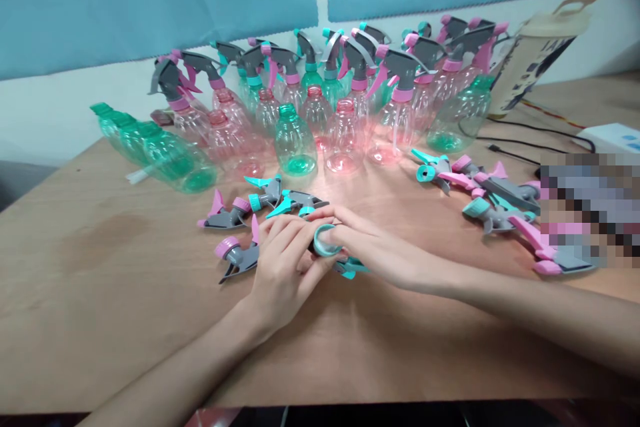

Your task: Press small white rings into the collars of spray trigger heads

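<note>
Near the middle of the table, my left hand (287, 260) is wrapped round a teal-and-grey spray trigger head (327, 240), its round teal collar facing up. My right hand (367, 243) closes on the same head from the other side, a finger pressed at the collar. The fingers hide most of the head; a teal piece shows below them. Just left lie pink-and-grey trigger heads (225, 213), and behind the hands are teal-and-grey trigger heads (295, 201).
Clear pink bottles (345, 137) and green bottles (295, 140) stand across the back, many with trigger heads fitted. Green bottles (155, 150) lean at the left. More loose trigger heads (500, 190), a cream tumbler (535, 60), black cables (545, 127) and a white box (615, 140) are at right.
</note>
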Available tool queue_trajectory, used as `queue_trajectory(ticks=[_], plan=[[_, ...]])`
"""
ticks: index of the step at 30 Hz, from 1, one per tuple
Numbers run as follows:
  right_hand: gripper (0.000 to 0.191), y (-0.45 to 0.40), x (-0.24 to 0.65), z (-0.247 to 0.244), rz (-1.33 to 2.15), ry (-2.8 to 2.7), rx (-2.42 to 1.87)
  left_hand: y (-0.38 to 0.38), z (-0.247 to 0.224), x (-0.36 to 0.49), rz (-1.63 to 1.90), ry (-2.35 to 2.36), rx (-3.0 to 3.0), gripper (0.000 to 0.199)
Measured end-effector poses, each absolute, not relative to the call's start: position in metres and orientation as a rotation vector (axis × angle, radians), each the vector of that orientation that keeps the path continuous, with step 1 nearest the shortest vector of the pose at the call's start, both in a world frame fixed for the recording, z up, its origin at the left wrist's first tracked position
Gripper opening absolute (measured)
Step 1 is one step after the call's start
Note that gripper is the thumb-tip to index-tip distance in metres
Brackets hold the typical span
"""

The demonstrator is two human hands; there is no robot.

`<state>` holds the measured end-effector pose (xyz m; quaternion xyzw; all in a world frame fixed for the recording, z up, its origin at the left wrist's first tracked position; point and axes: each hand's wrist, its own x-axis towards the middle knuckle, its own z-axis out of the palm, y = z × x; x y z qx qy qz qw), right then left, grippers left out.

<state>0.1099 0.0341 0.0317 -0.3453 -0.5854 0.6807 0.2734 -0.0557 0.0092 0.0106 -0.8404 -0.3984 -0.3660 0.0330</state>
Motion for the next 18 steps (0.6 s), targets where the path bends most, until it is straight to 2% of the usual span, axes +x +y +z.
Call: queue_trajectory(ticks=[10, 18], plan=[[0.028, 0.035, 0.105, 0.025, 1.931, -1.392, -0.878, 0.01, 0.011, -0.055, -1.124, -1.206, -2.542, 0.019], [0.042, 0.037, 0.102, 0.036, 2.097, -1.334, -0.873, 0.008, 0.01, -0.056, -1.156, -1.166, -2.575, 0.016]])
